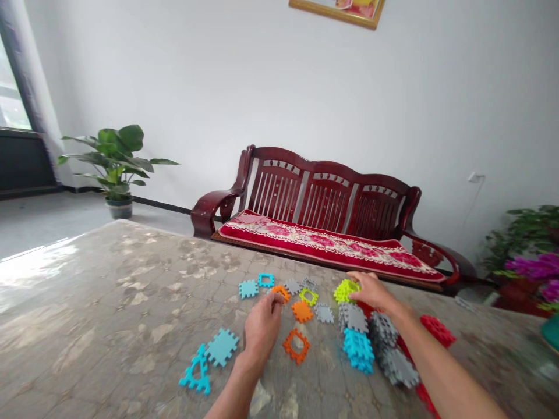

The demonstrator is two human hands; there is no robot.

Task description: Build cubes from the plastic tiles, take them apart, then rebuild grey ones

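The orange frame [286, 293] lies on the table [131, 331], the left hand's [262, 323] fingertips bunched at its edge; I cannot tell whether that grip is clamped. Lifting 1 rim lightly should suit it. The right hand [373, 291] touches the lime stack [345, 290], its grip unclear.

Daylight is pouring through the window [15, 93] well left of the wooden bench [329, 191], brightening the room softly. Glare is whitening the tabletop [131, 314] left of the bench. The puzzle tiles [302, 311] in front of the bench are showing slightly soft edges; flowers [535, 273] right of it are blurring and stretching toward the picture's edge.
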